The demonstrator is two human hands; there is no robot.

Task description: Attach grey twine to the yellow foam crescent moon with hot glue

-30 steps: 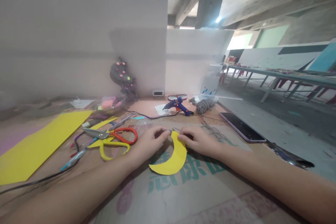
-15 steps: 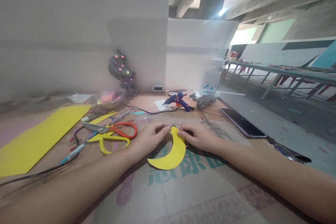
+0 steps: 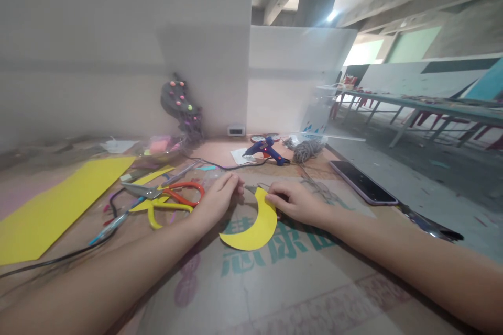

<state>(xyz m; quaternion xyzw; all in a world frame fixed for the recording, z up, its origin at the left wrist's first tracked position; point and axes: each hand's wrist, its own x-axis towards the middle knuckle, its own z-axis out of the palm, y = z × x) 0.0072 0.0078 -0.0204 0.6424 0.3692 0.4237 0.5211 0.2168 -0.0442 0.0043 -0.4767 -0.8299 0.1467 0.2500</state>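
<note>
A yellow crescent moon cut-out (image 3: 261, 233) lies over the printed cardboard, its upper tip between my hands. My right hand (image 3: 293, 201) pinches that tip from the right side, thumb on top. Grey yarn (image 3: 264, 185) shows beside the tip, partly hidden by the fingers. My left hand (image 3: 223, 193) is a little apart from the moon, to its left. Its fingers are curled in against the thumb, and whatever they may hold is hidden. Scissors (image 3: 153, 193) with one red and one yellow handle lie just left of my left hand.
Behind my hands sit a blue glue gun (image 3: 265, 151), a ball of grey yarn (image 3: 306, 152) and a small white display (image 3: 236, 131). A phone (image 3: 363, 182) lies at right, yellow sheet (image 3: 66, 207) at left. A dark decorated figure (image 3: 181, 104) stands before the white panel.
My left hand has let go near the moon's tip and drawn back slightly up and left, its fingers curling. My right hand stays on the moon. The view has tilted down a little.
</note>
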